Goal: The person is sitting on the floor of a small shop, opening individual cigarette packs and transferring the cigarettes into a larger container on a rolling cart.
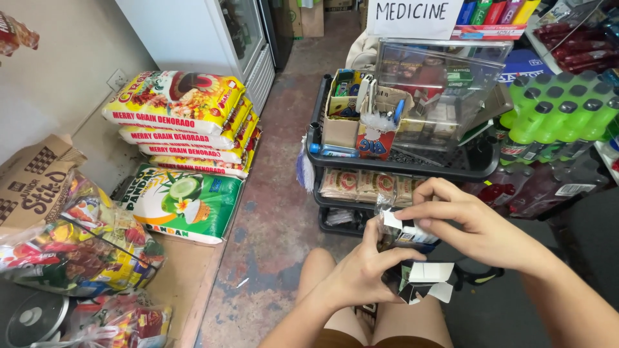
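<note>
— What have the hands got?

— The left hand [361, 274] is closed around a small dark carton [422, 281] with its white flaps folded open, fingers curled under it and the thumb up over the top. The right hand [467, 219] comes in from the right, fingers bent and pinched on a small white-and-dark packet [403, 232] with a clear film wrap, held just above the carton's open mouth. Both sit over the person's bare knees [322, 270].

— Can you see what is inside the carton?

— No, the opening is turned away and partly covered by fingers.

— And just past the hands?

— A black plastic tiered rack [474, 169]. Its top shelf carries a small cardboard box [342, 113] stuffed with little packs, a torn red box [376, 138] holding pens, and a clear rigid plastic case [445, 84] with small boxed goods showing through. The shelf below holds flat tan sachets [364, 185] laid side by side.

— To the right?

— Green drink bottles [558, 113] with black caps, shrink-wrapped together, and dark red bottles [535, 190] lying beneath them.

— And the left side?

— Yellow rice sacks [184, 119] stacked flat on one another, a green-and-white sack [184, 203] leaning under them, all on a low wooden platform [187, 277]. Nearer, a clear plastic bag of bright snack packets [77, 248], a brown cardboard box [32, 183] on top. The concrete floor [271, 212] is worn and mottled red and grey.
</note>
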